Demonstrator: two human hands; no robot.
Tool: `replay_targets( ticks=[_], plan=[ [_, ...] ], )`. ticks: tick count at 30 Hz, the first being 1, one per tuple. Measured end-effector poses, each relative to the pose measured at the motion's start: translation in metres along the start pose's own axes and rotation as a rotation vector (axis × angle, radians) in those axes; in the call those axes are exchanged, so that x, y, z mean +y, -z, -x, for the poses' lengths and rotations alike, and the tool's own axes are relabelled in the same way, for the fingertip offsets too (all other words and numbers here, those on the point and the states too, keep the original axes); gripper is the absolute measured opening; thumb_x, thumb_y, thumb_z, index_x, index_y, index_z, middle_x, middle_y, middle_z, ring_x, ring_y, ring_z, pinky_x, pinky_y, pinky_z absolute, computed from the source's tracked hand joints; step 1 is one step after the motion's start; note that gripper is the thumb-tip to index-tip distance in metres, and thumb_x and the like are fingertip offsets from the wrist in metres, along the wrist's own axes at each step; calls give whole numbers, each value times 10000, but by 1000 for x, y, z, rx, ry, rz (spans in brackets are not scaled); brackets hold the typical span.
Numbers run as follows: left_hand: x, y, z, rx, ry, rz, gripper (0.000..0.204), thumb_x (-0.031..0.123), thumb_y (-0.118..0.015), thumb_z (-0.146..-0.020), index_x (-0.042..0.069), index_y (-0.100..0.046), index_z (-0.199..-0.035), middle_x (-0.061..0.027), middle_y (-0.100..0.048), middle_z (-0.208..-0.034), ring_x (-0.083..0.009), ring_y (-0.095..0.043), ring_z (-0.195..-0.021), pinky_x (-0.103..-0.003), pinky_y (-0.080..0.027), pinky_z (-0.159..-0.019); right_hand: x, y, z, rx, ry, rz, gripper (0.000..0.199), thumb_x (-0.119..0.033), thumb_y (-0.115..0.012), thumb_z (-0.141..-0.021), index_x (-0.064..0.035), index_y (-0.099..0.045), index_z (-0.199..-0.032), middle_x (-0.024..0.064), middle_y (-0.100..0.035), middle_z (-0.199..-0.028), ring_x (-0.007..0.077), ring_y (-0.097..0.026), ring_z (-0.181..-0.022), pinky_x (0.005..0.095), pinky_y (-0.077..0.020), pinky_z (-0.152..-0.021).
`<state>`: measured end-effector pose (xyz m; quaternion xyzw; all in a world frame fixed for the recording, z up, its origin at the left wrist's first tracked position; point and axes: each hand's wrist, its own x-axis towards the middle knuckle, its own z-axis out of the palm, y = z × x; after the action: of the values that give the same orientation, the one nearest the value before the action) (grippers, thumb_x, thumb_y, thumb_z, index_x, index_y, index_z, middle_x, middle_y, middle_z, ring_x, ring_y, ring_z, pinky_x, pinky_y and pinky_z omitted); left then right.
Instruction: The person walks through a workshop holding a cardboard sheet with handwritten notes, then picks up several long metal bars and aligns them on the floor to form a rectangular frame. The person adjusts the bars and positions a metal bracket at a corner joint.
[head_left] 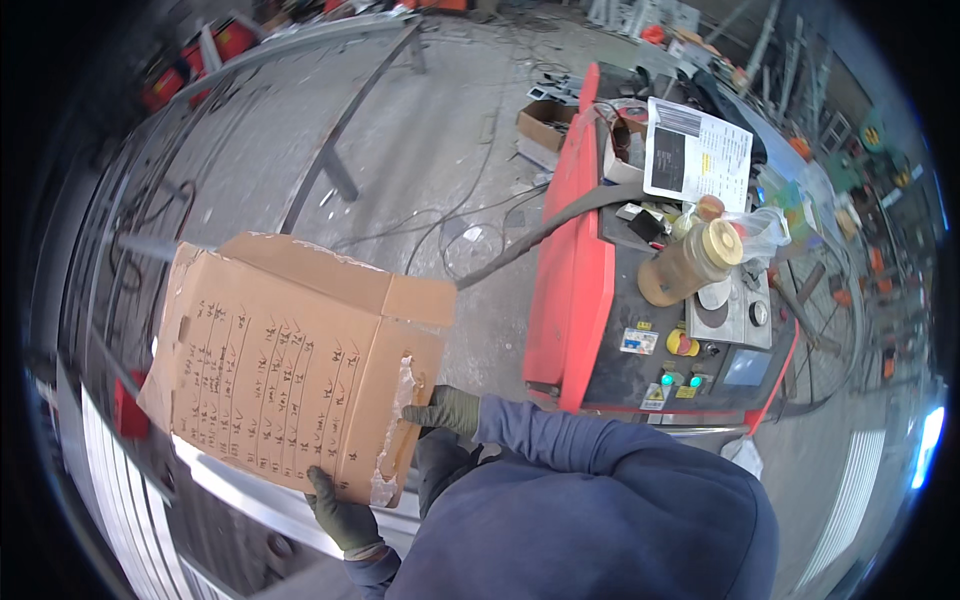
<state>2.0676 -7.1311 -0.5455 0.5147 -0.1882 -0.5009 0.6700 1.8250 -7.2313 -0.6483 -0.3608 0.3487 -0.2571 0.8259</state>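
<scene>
A flattened sheet of brown cardboard (330, 275) is held up in front of me, covered with rows of handwritten marks and ticks. Along its right side the surface is torn, and a flap juts out at the upper right. My left hand (343, 512), in a dark grey-green glove, grips the lower edge with the thumb on the written face. In a matching glove, my right hand (446, 411) holds the right edge beside the torn strip. The fingers behind the cardboard are hidden. Both arms wear blue sleeves.
Right of me stands a red and black machine (570, 290) with a small screen and lit buttons. On top are a jar (690, 262) of yellowish liquid and a printed sheet (697, 155). Metal bars (105, 470) lie at left; cables (450, 215) cross the floor near an open box (545, 125).
</scene>
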Motion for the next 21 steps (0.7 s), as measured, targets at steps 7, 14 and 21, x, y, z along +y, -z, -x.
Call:
replay_targets(
  ticks=[7, 14, 21],
  plan=[
    [18, -106, -302, -312, 292, 5, 627, 364, -654, -1119, 29, -446, -1607, -155, -599, -1519, -257, -637, -1338, -425, -547, -1109, -169, 52, -177, 314, 482, -150, 483, -209, -809, -1026, -28, -650, -1444, 73, -745, -1340, 179, -702, -1194, 381, -582, -1050],
    [0, -295, -533, -635, 381, 16, 610, 332, -641, -1131, 8, -443, -1608, -137, -623, -1499, -240, -645, -1320, -398, -521, -1130, -340, 120, -240, 841, 781, 60, 407, -149, -812, -1016, -17, -695, -1383, 70, -763, -1268, 179, -724, -1133, 373, -611, -995],
    [-21, -548, -629, -1132, 326, -10, 561, 337, -589, -1151, 29, -466, -1603, -144, -630, -1493, -193, -651, -1296, -358, -514, -1100, -450, 325, -183, 1574, 1042, 1346, 362, -115, -706, -1049, -42, -725, -1403, 164, -736, -1400, 272, -737, -1230, 393, -595, -1068]
  ],
)
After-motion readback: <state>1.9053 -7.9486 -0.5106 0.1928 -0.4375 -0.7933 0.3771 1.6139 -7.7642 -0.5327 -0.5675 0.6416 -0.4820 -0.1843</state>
